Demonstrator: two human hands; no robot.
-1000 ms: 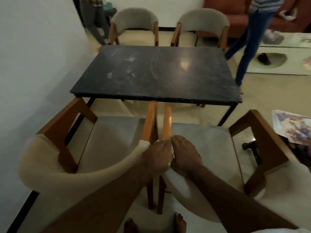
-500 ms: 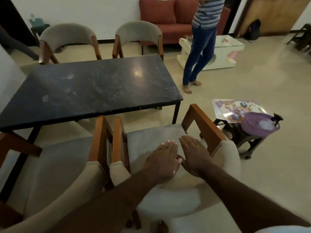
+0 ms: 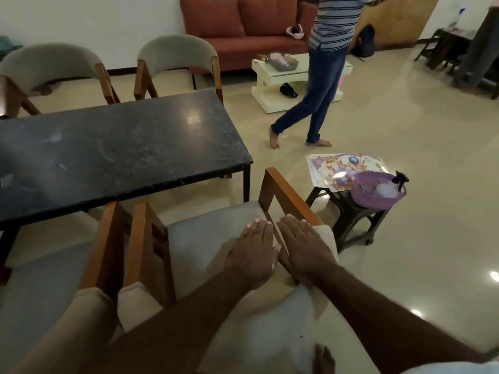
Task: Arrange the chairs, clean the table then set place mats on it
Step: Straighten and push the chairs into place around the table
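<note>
The black stone table (image 3: 116, 147) has pale smears on its top. Two padded wooden chairs stand at its near side: the right chair (image 3: 210, 236) and the left chair (image 3: 40, 279), arm against arm. Two more chairs (image 3: 48, 63) (image 3: 175, 52) stand at the far side. My left hand (image 3: 253, 252) and my right hand (image 3: 302, 247) lie flat side by side, fingers straight, over the right end of the right chair's padded back, holding nothing. Floral place mats (image 3: 345, 166) lie on a dark stool (image 3: 351, 214) to the right.
A purple basket (image 3: 378, 193) with a spray bottle (image 3: 402, 179) sits on the stool. A person (image 3: 324, 71) walks barefoot between the table and a white coffee table (image 3: 270, 74). A red sofa (image 3: 243, 25) stands at the back wall. Open floor lies to the right.
My view has swung right. Both hands have moved from the meeting arms of the two near chairs to the right end of the right chair's back, and flattened out.
</note>
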